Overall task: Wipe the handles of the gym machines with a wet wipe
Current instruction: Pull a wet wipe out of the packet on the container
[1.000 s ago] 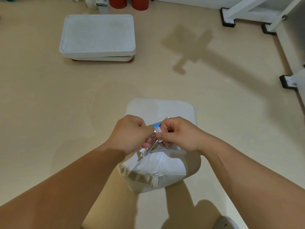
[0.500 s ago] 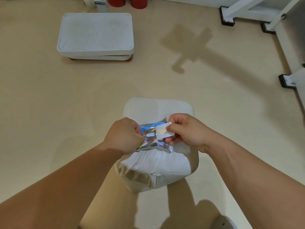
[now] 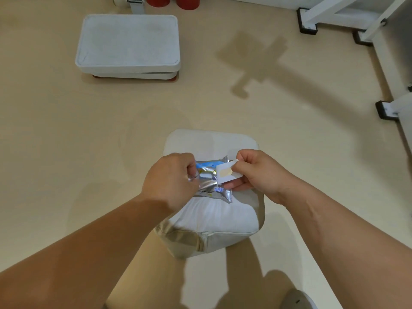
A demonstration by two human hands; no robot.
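Note:
A silver foil wet wipe pack (image 3: 214, 186) with blue print is held above a pale padded seat (image 3: 214, 217). My left hand (image 3: 171, 181) grips the pack's left side. My right hand (image 3: 258, 175) pinches the white sticker flap (image 3: 226, 173), which is peeled back to the right off the pack's opening. No wipe shows outside the pack. No machine handle is in sight.
A white step platform (image 3: 129, 44) lies on the beige floor at the upper left. White machine frame legs with black feet (image 3: 308, 23) stand at the upper right and right edge. Two red cylinders (image 3: 171, 1) sit at the top edge.
My right hand has peeled the white flap off the pack and drawn it to the right. My hands have moved slightly apart. The pack now shows its blue front.

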